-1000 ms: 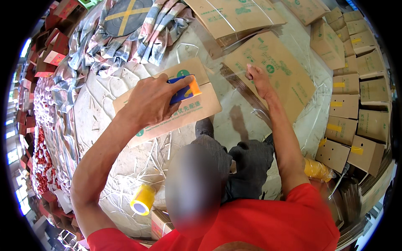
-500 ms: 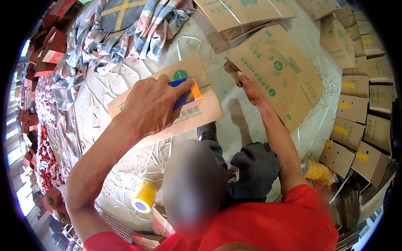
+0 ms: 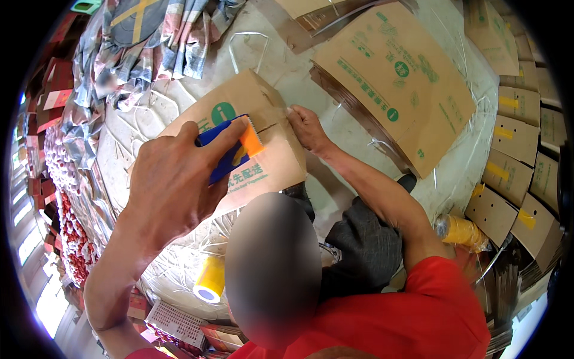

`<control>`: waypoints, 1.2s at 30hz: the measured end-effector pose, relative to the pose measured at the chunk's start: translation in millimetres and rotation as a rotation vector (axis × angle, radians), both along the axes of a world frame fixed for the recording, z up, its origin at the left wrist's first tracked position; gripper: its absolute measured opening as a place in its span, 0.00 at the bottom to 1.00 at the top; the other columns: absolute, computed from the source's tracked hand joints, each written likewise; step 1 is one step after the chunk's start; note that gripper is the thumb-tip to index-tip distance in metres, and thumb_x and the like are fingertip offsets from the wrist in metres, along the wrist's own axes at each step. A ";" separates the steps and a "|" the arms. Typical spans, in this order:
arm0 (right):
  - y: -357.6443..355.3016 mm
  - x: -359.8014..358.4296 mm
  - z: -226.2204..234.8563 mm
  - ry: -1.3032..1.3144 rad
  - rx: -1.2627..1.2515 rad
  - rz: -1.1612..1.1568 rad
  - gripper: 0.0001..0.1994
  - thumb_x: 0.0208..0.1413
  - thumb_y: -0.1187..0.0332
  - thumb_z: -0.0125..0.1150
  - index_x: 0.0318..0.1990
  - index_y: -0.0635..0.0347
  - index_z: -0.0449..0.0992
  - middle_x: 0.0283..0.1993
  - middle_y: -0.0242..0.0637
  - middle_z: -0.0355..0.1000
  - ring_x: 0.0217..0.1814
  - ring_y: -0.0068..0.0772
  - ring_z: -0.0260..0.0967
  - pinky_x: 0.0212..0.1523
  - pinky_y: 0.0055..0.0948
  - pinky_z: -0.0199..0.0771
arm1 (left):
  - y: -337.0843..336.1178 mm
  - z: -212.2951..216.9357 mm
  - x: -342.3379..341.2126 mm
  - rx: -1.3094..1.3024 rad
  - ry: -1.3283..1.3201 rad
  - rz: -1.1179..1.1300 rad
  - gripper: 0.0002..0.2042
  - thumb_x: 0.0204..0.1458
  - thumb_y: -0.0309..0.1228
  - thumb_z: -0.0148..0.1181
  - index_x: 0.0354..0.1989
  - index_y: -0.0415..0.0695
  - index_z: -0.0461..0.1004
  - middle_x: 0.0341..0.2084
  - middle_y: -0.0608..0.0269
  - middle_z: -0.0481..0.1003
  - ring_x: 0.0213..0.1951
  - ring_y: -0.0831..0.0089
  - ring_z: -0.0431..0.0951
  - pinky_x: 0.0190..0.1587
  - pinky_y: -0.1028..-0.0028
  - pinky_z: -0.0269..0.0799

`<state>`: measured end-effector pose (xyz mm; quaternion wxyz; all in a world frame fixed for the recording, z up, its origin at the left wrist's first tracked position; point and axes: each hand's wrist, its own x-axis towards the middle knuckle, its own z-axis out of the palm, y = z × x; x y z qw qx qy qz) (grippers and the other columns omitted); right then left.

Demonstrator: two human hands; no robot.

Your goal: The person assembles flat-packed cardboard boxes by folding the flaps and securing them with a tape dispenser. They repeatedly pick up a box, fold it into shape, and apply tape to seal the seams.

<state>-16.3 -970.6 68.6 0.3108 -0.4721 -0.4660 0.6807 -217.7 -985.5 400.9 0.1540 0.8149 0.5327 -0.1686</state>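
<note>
My left hand (image 3: 173,176) grips a blue and orange tape dispenser (image 3: 250,142) with a toothed edge. The dispenser is over the top of a brown cardboard box (image 3: 282,157) with green print, close to the seam between its flaps. At the box's right end, my right hand (image 3: 310,131) is closed, its curled fingers against the edge by the seam. Its fingertips are partly hidden. My left hand and the dispenser cover part of the box top.
A stack of flattened cartons (image 3: 382,78) lies to the right. Yellow tape rolls (image 3: 210,278) and loose white straps are on the floor. Taped boxes (image 3: 508,134) line the right side. A striped tarp (image 3: 137,66) is at the far left.
My right hand has moved left from beside the carton stack to the box's right end. My left hand has shifted left and nearer with the tape dispenser. The view has also shifted.
</note>
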 end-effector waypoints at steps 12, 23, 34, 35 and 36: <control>77.2 -9.2 49.9 0.150 0.511 -0.166 0.32 0.76 0.47 0.42 0.71 0.68 0.62 0.71 0.46 0.67 0.73 0.38 0.63 0.75 0.35 0.57 | -1.6 -5.2 -1.9 0.000 -0.040 0.026 0.33 0.49 0.34 0.69 0.68 0.59 0.72 0.30 0.50 0.75 0.29 0.51 0.80 0.33 0.56 0.77; 69.6 -62.4 -28.8 0.171 0.345 -0.063 0.31 0.77 0.48 0.38 0.68 0.71 0.63 0.72 0.51 0.67 0.74 0.45 0.63 0.76 0.39 0.56 | -7.8 -5.7 -0.8 0.033 0.006 0.029 0.35 0.45 0.33 0.71 0.67 0.58 0.72 0.29 0.52 0.74 0.27 0.53 0.79 0.32 0.58 0.77; 54.6 -16.2 -17.8 -0.612 0.415 -0.173 0.23 0.68 0.57 0.56 0.61 0.68 0.71 0.60 0.55 0.72 0.59 0.51 0.72 0.63 0.49 0.65 | -9.2 -5.6 -6.9 0.168 -0.126 -0.040 0.19 0.52 0.34 0.67 0.53 0.49 0.77 0.26 0.54 0.77 0.28 0.55 0.81 0.31 0.57 0.74; 50.0 -14.6 19.7 -0.538 0.383 -0.177 0.23 0.68 0.56 0.56 0.59 0.68 0.72 0.58 0.54 0.73 0.56 0.49 0.72 0.61 0.47 0.67 | -12.0 -7.8 -7.5 0.166 -0.132 -0.018 0.17 0.51 0.34 0.66 0.51 0.49 0.78 0.25 0.53 0.78 0.29 0.54 0.82 0.31 0.58 0.75; 45.6 -12.1 57.4 -0.466 0.351 -0.189 0.23 0.69 0.55 0.56 0.58 0.68 0.72 0.57 0.54 0.73 0.54 0.47 0.73 0.59 0.45 0.68 | -12.2 -8.9 -7.1 0.166 -0.139 -0.006 0.16 0.51 0.33 0.65 0.49 0.49 0.79 0.25 0.53 0.78 0.30 0.54 0.82 0.32 0.58 0.75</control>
